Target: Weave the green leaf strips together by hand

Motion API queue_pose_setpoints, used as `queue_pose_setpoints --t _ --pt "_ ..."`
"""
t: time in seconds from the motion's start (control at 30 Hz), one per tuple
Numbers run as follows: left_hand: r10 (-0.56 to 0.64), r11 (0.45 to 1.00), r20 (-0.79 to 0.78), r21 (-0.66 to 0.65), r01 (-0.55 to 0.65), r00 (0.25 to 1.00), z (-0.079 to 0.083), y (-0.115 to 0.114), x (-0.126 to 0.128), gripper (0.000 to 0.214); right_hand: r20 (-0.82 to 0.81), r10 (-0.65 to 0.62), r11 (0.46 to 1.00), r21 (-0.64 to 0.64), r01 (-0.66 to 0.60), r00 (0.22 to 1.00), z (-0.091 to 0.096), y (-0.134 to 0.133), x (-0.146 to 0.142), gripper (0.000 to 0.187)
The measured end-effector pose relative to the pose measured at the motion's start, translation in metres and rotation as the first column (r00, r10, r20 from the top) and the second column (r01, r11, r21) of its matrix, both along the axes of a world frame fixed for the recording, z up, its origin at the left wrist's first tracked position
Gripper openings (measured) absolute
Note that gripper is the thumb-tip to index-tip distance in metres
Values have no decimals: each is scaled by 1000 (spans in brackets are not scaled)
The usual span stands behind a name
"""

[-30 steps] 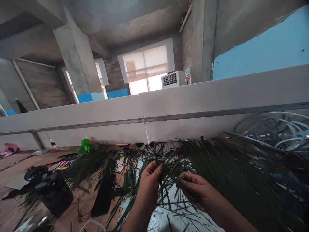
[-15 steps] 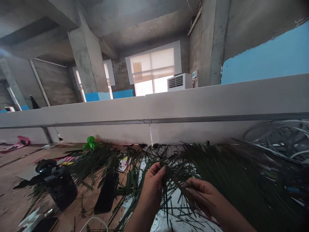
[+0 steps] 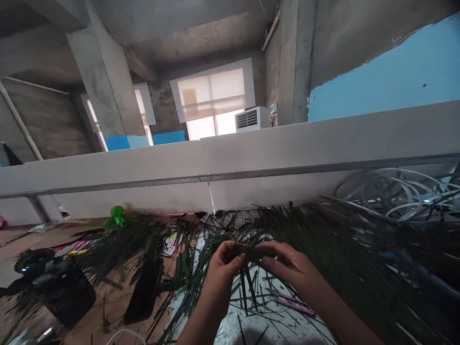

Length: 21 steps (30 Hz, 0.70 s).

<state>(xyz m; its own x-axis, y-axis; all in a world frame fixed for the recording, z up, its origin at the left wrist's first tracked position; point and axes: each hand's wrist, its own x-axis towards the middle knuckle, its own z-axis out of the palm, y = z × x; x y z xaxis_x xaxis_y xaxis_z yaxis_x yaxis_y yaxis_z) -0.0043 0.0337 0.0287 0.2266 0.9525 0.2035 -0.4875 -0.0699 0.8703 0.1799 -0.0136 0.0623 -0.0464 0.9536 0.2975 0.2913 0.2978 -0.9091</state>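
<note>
My left hand (image 3: 223, 268) and my right hand (image 3: 285, 262) meet above the bench, their fingertips pinching a small bunch of narrow green palm-like leaf blades (image 3: 249, 251). Long blades fan out from that bunch. A big mass of the same dark green blades (image 3: 334, 239) spreads to the right of my hands, and more lie to the left (image 3: 132, 244). Loose cut strips lie below my hands on a white sheet (image 3: 247, 328). A small bright green woven leaf figure (image 3: 117, 217) sits at the far edge of the bench.
A black phone (image 3: 144, 291) and a dark camera with its lens cap (image 3: 59, 292) lie on the wooden bench (image 3: 108, 311). A coil of pale plastic strips (image 3: 395, 191) sits at the right. A white partition (image 3: 215, 184) runs along the far side.
My hands have drawn closer, and my right hand has moved up and left to the bunch. The view has turned slightly, shifting the room to the left.
</note>
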Motion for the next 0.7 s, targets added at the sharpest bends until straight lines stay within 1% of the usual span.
queue_pose_setpoints --t 0.07,0.13,0.23,0.3,0.37,0.47,0.57,0.7 --pt "5 1000 -13 1 -5 1000 1 -2 1 24 112 -40 999 41 36 993 -4 -1 -4 34" --pt "11 1000 -24 6 -11 1000 1 -4 3 25 180 -85 995 69 74 980 -8 0 -7 31" --pt "32 999 -35 21 -31 999 2 -7 4 24 223 -102 992 96 82 970 -12 2 -9 17" --pt "37 999 -39 30 -36 999 2 -8 5 23 245 -118 988 122 90 962 -13 3 -10 13" --pt "30 999 -46 28 -29 999 2 -8 6 24 272 -164 979 162 123 948 -11 2 -10 10" --pt "-3 1000 -52 18 4 999 1 -7 7 31 316 -233 955 254 155 919 -8 0 -11 7" --pt "-24 999 -70 42 27 997 1 -5 5 33 347 -272 924 355 143 898 -4 -4 -11 8" --pt "34 993 -138 120 -17 990 7 -6 1 29 347 -328 879 452 150 879 -2 -7 -9 6"
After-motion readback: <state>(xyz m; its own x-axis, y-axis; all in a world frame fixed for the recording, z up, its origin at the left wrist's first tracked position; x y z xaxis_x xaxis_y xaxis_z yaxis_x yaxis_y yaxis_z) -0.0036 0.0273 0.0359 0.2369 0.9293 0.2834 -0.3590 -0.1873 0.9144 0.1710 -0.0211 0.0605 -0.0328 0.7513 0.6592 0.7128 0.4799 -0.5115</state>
